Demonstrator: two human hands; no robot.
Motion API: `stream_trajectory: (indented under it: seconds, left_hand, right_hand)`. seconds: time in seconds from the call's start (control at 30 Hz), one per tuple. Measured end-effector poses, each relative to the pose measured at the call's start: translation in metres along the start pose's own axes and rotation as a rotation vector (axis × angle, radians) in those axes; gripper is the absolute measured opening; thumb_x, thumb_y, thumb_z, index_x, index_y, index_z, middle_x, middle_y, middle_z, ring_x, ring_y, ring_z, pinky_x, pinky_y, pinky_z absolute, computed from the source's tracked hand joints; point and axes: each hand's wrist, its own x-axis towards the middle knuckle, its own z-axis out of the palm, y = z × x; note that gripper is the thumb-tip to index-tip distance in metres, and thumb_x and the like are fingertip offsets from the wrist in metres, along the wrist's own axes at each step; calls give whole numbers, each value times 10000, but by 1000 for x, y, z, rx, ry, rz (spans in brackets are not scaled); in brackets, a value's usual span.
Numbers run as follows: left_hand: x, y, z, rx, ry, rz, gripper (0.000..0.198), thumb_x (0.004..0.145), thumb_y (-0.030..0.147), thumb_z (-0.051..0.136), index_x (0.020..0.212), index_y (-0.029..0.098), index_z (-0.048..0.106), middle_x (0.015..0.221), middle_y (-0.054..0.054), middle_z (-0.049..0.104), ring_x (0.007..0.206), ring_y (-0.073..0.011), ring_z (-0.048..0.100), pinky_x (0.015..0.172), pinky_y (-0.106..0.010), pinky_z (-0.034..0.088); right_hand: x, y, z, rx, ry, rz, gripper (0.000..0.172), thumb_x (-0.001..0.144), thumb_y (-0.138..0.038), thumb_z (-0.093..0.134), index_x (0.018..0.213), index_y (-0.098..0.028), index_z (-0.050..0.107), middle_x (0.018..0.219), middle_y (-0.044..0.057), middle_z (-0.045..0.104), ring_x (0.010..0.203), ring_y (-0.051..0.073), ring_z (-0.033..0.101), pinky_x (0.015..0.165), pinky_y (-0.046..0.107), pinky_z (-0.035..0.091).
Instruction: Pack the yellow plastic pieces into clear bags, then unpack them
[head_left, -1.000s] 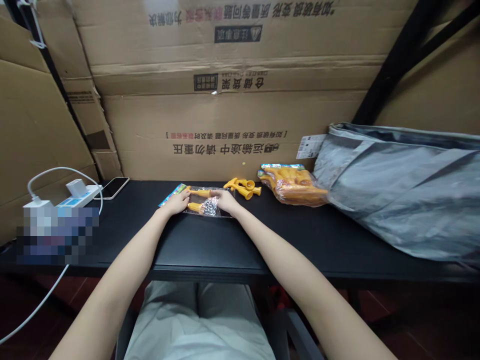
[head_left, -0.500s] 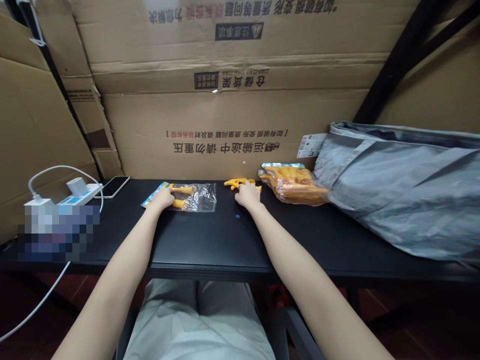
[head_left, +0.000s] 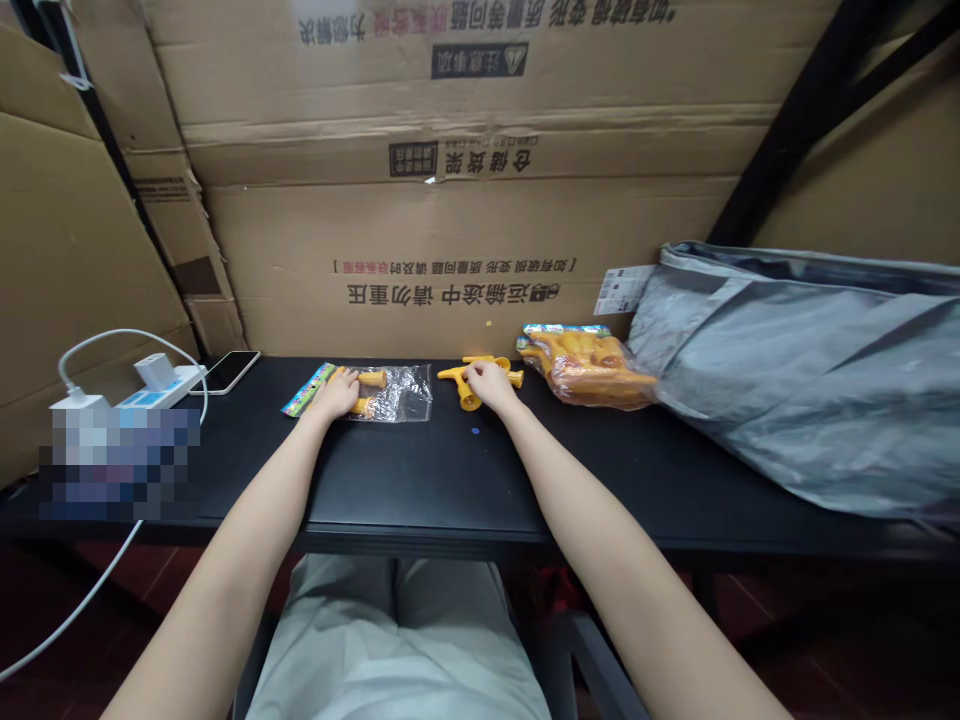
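My left hand [head_left: 335, 392] rests on a clear plastic bag [head_left: 396, 393] that lies on the black table [head_left: 420, 470]. The bag has a colourful header card [head_left: 306, 390] and orange toy pieces inside. My right hand [head_left: 486, 384] is closed over loose orange plastic toy pieces [head_left: 466, 385] just right of the bag. Its fingers curl round one piece. A small blue speck [head_left: 474, 432] lies on the table in front of that hand.
A full bag of orange toys [head_left: 586, 366] lies right of my right hand. A large grey bag [head_left: 795, 370] fills the table's right side. A power strip with white cable [head_left: 154, 385] and a phone [head_left: 229, 371] sit at the left. Cardboard boxes [head_left: 450, 230] stand behind.
My left hand slid the clear bag leftwards and stays on it. My right hand left the bag, moved right to the loose orange pieces and closed on them.
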Motion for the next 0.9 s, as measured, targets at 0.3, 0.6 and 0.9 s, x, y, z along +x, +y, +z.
stream_trajectory:
  seconds: [0.3, 0.6, 0.9]
  left_hand:
    - [4, -4, 5, -24, 34, -4, 524, 918, 305, 235, 1372, 160, 454, 1478, -26, 370, 1401, -156, 238, 1153, -313, 189]
    - [5, -6, 6, -30, 30, 8, 525, 918, 317, 231, 1374, 174, 447, 1487, -40, 355, 1408, -167, 225, 1152, -350, 187]
    - [4, -5, 3, 30, -30, 10, 562, 923, 344, 188, 1424, 162, 366, 1527, -64, 270, 1423, -196, 167, 1148, -364, 167]
  right_hand:
    - [-6, -3, 10, -117, -224, -277, 373, 784, -65, 483, 1066, -198, 689, 1114, 104, 619, 1062, 220, 541, 879, 339, 423]
    - [-13, -17, -6, -320, -59, -331, 129, 832, -214, 546, 936, -180, 612, 1042, 94, 618, 1064, 253, 488, 895, 417, 328]
    - [-20, -33, -3, -240, -223, -434, 151, 799, -243, 607, 923, -194, 678, 978, 53, 686, 963, 212, 584, 799, 310, 332]
